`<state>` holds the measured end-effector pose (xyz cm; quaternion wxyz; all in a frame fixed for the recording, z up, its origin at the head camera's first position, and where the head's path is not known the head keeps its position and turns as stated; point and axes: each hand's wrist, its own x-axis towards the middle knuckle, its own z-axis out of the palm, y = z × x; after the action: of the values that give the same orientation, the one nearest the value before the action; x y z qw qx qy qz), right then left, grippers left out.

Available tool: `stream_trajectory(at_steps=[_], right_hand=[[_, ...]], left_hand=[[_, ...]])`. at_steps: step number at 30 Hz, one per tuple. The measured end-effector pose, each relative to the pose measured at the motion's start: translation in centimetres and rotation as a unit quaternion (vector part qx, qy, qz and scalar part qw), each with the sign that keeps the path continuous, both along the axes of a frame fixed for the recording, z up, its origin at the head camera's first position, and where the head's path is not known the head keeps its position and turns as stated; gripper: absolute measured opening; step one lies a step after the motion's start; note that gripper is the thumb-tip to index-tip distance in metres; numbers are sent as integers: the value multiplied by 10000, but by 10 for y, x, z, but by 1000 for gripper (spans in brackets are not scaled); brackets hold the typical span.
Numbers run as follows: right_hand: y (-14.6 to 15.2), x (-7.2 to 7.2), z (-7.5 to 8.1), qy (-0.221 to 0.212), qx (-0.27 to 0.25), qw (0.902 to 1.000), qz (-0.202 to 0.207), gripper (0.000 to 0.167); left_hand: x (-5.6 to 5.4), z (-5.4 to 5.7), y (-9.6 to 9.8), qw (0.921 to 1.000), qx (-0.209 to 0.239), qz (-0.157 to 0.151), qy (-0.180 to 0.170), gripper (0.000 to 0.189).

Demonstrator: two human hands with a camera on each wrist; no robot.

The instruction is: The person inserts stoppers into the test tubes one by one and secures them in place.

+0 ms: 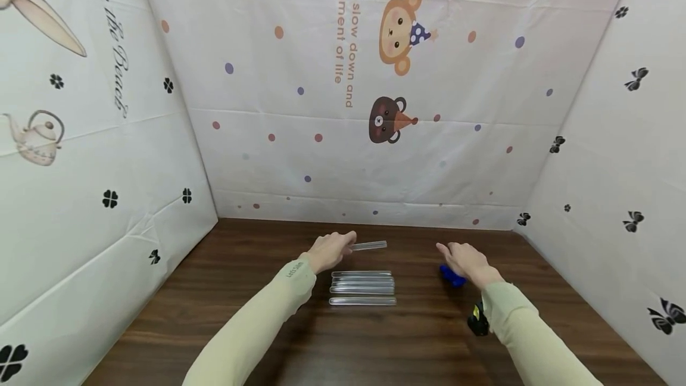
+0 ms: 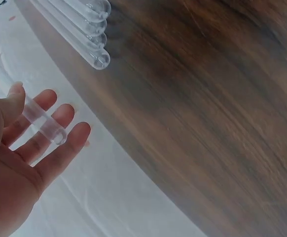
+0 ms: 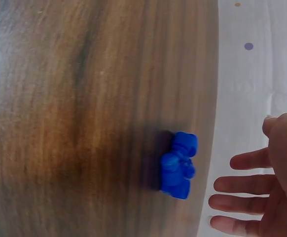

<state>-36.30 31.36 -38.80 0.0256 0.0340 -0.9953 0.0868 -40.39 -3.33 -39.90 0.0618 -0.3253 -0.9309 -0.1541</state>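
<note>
A clear tube [image 1: 371,245] is above the far middle of the table [image 1: 418,344], on the far side of a row of similar tubes [image 1: 362,289]. The left hand [image 1: 328,251] grasps it near its rounded end, thumb on top and fingers beneath, while the rest of its length points right. It looks light and stiff, with a smooth wall likely to slip or roll under a loose touch; whether it is glass or plastic I cannot tell, so it is best treated as breakable. A gentle pinch around the barrel, a little in from the rounded end, should suit it better than a hard squeeze.

The row lies nearer, tubes side by side with rounded ends to the left; the nearest sits slightly apart from the others.

To the right, the right hand [image 1: 468,262] is released, fingers stretched out and holding nothing, beside a small blue figure [image 1: 452,276]. This looks solid and grippy, easiest taken around its middle. Nearer still is a black and yellow object [image 1: 478,321], partly hidden by the right sleeve [image 1: 509,308].
</note>
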Motion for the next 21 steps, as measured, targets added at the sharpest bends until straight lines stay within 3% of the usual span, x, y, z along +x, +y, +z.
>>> stream_trajectory(at_steps=[3, 10, 21], right_hand=[[1, -1, -6, 24, 75, 10000, 30, 60], [2, -4, -18, 259, 359, 9990, 65, 42], [4, -10, -28, 27, 420, 9991, -65, 31]], left_hand=[[1, 1, -5, 9998, -80, -41, 201, 31], [3, 1, -13, 9990, -202, -118, 392, 63], [8, 2, -17, 9992, -299, 41, 276, 61]])
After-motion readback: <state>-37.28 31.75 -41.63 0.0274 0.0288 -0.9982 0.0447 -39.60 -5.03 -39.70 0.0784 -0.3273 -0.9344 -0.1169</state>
